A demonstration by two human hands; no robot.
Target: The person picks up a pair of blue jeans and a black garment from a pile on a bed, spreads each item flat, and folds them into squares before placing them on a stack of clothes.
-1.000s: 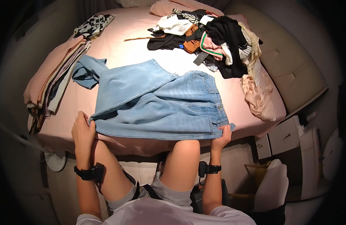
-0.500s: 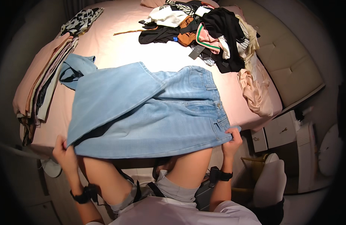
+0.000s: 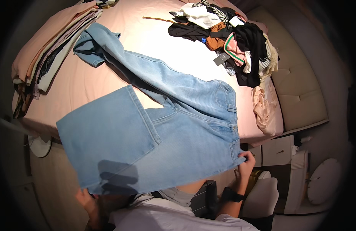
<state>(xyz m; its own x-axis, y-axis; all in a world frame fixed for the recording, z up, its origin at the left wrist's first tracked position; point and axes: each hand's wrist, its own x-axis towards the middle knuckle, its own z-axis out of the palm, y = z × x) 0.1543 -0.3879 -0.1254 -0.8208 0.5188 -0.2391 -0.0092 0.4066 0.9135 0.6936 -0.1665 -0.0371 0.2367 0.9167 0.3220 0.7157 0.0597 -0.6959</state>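
Observation:
A pair of light blue jeans (image 3: 193, 133) is stretched between my hands, partly on the bed and partly hanging over its near edge. My left hand (image 3: 86, 202) is closed on the near left edge of the folded-back leg, its fingers partly behind the denim. At the near end of the waistband, my right hand (image 3: 246, 164) pinches the corner. The near leg is doubled over, its hem lying across the thigh part. The far leg stretches away to the left over the bed, with its end bunched up.
On the pink bed (image 3: 108, 86), a mixed heap of clothes (image 3: 233, 42) lies at the far right, with a peach cloth (image 3: 264, 111) nearer. A folded stack of garments (image 3: 54, 50) sits at the left. Beyond the bed's right side stands a padded headboard (image 3: 301, 81); a white chair (image 3: 260, 198) is at lower right.
My left hand has drawn the folded leg down and toward me, exposing the far leg. My right hand, still on the waistband, has shifted slightly nearer. The view has also shifted.

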